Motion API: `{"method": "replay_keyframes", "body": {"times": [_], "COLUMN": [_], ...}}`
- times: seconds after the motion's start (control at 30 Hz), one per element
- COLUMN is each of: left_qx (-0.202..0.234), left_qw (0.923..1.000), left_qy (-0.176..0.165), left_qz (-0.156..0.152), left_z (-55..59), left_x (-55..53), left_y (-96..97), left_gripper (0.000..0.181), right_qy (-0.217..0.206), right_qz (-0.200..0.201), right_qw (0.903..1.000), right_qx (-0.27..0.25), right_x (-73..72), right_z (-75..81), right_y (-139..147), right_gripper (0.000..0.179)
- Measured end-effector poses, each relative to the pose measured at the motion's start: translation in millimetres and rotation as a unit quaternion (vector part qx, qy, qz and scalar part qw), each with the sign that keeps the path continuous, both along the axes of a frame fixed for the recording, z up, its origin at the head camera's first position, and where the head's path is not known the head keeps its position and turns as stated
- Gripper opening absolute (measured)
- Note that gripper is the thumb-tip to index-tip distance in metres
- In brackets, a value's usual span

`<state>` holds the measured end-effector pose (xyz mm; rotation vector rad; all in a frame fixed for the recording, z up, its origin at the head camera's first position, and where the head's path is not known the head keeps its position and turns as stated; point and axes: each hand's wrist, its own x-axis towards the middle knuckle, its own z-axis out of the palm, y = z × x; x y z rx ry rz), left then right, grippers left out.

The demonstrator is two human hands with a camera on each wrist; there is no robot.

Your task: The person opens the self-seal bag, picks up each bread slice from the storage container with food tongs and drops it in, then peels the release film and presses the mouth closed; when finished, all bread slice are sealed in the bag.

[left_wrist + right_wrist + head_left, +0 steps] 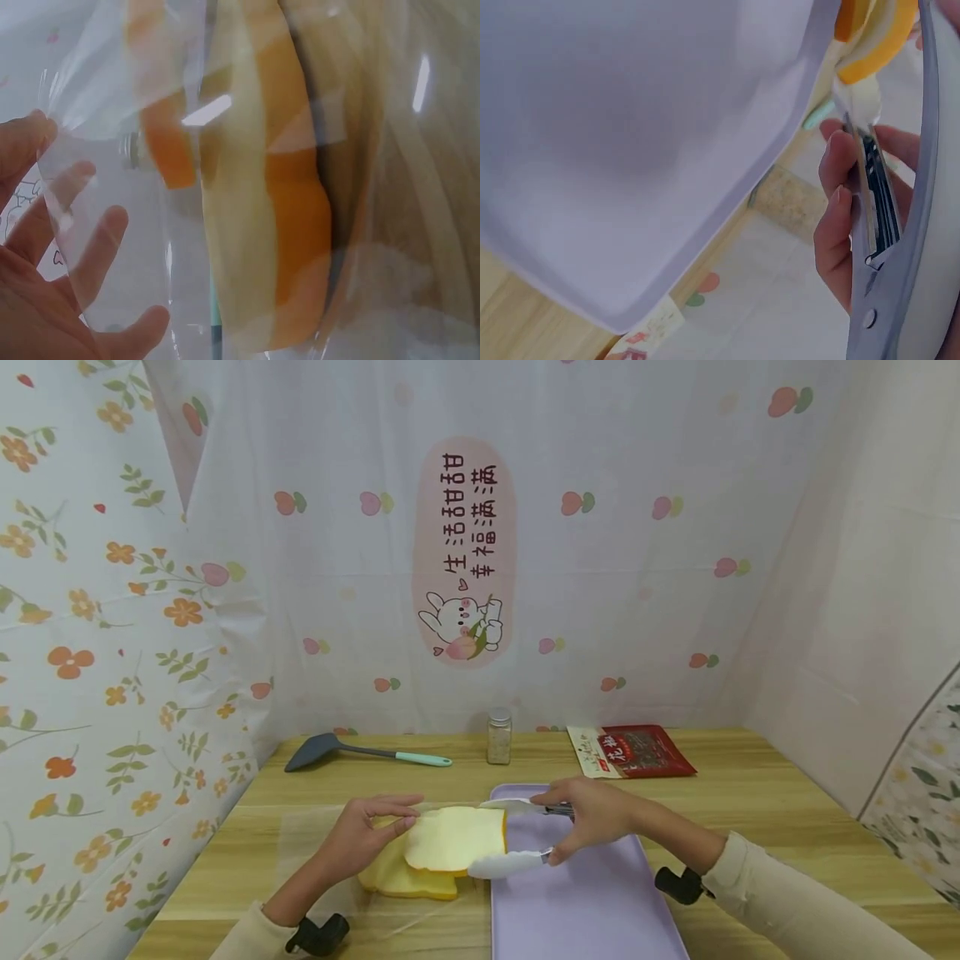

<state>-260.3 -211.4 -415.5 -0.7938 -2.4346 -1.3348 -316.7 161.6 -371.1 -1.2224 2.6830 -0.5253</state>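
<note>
My left hand [360, 835] pinches the edge of a clear plastic bag [405, 247] between thumb and forefinger, its other fingers spread behind the film. A slice of bread [457, 839] with an orange crust lies between the white tips of a pair of tongs [510, 864]. My right hand [596, 818] grips these tongs, thumb on the near arm and fingers on the far one. Partly beneath that slice, a second slice of bread [405, 878] shows through the film on the table. The held slice overhangs the left edge of a purple tray [585, 918].
Along the back of the wooden table are a spatula [367, 752] with a mint handle, a spice jar [498, 739] and a red-and-white packet [633, 752]. Patterned curtains [337, 568] close off the back and sides.
</note>
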Motion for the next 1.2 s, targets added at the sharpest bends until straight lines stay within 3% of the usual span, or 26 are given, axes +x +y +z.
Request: {"method": "replay_keyframes", "body": {"times": [0.17,0.4,0.77,1.2], "left_qx": [0.002,0.003,0.009,-0.002], "left_qw": [1.0000,1.0000,0.9999,0.9999], "left_qy": [-0.007,-0.002,0.002,0.011], "left_qz": [0.005,0.004,0.012,0.012], "left_z": [-1.0,-1.2,-3.0,-0.1], "left_x": [1.1,1.6,1.4,2.0], "left_y": [0.6,0.8,2.3,8.6], "left_gripper": [0.017,0.018,0.017,0.018], "right_qy": [-0.004,0.045,0.029,0.036], "right_qz": [0.026,0.023,0.018,0.028], "right_qw": [0.9996,0.9987,0.9991,0.9989], "right_qx": [-0.008,0.004,-0.026,-0.002], "right_x": [-0.5,0.7,-0.1,4.0], "right_z": [-0.7,-3.8,-9.6,-9.8], "right_y": [-7.2,-20.7,-33.8,-47.6], "right_gripper": [0.087,0.091,0.090,0.091]}}
